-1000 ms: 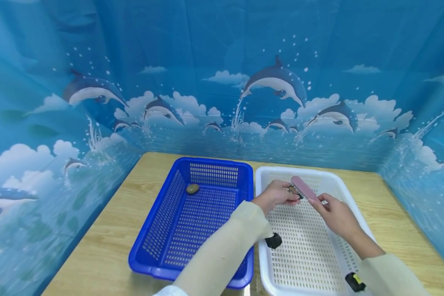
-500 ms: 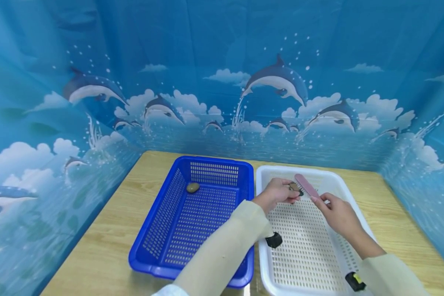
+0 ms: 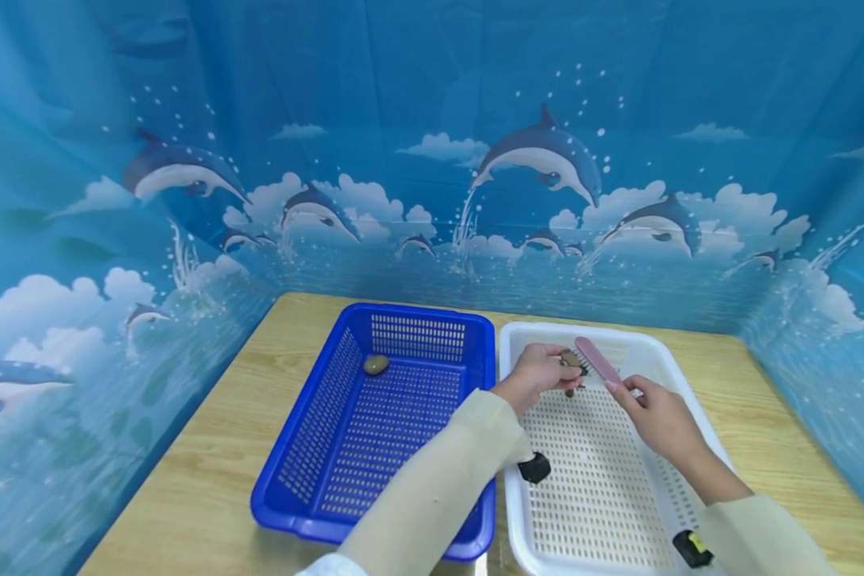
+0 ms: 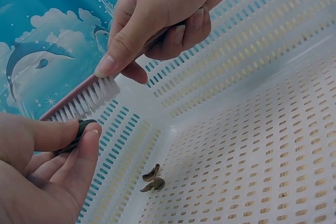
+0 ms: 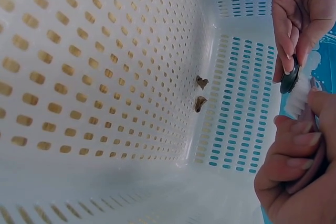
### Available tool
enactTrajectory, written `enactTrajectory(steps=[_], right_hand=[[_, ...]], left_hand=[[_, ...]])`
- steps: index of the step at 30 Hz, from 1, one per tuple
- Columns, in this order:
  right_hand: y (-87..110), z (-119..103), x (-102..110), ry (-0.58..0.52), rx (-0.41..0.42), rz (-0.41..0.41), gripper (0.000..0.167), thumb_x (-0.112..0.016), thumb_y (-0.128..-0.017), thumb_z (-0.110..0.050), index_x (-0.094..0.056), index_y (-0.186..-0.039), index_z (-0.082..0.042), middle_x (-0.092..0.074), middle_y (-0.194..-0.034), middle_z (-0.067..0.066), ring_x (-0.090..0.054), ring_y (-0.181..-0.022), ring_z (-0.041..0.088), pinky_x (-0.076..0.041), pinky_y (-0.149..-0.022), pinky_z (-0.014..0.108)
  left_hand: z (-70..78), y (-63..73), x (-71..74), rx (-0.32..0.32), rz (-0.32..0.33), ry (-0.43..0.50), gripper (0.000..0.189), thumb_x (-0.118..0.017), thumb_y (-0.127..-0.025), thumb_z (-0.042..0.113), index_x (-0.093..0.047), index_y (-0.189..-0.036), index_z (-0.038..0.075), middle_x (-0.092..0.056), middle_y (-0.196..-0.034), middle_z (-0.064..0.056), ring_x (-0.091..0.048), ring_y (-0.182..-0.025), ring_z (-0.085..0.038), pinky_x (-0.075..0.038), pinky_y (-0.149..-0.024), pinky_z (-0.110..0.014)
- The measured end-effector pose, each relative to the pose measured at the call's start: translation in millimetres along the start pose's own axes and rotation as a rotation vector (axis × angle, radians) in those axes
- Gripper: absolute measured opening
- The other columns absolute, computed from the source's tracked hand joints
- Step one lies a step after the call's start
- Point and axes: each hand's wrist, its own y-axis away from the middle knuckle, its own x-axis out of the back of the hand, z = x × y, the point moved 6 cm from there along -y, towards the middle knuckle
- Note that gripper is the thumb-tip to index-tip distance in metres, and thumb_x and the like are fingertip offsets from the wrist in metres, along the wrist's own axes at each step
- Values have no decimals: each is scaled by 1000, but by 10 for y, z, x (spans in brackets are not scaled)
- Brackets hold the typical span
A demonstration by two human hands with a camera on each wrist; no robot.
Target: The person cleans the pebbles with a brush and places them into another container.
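Two things in hand over the white slotted plastic basket [image 3: 590,496]: the left hand [image 3: 540,374] pinches a small dark rounded piece [image 5: 290,80], and the right hand [image 3: 658,416] grips a slim pink brush [image 3: 596,360], white bristles [image 4: 94,98] right by it. Crinkly brown scraps [image 4: 155,184] sit on the basket's bottom, while the blue plastic basket [image 3: 389,436] next door on the wood-grain desk [image 3: 216,416] holds a smooth olive-brown oval lump [image 3: 376,365].

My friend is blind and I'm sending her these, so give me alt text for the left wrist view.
A right hand holds a pink brush, its white bristles close to a small dark object pinched in the left hand. Both hands are above a white basket with two brown scraps in it; behind is a blue dolphin backdrop.
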Motion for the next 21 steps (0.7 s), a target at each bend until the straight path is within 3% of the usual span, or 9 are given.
enactTrajectory(steps=[17, 21], right_hand=[[-5, -6, -13, -21, 34, 8, 55, -40, -101, -53, -59, -106, -1, -39, -54, -3, -34, -48, 11, -30, -41, 25], [-1, -23, -8, -30, 49, 13, 54, -43, -101, -52, -59, -106, -1, -41, -55, -3, -34, -48, 10, -30, -41, 25]], left_hand=[[12, -10, 23, -28, 21, 29, 31, -66, -85, -11, -68, -115, -1, -69, -79, -12, -63, -58, -11, -58, -61, -23], [2, -17, 24, -17, -2, 26, 35, -66, -85, -11, -66, -119, -2, -69, -80, -12, -63, -59, -11, -58, -62, -23]])
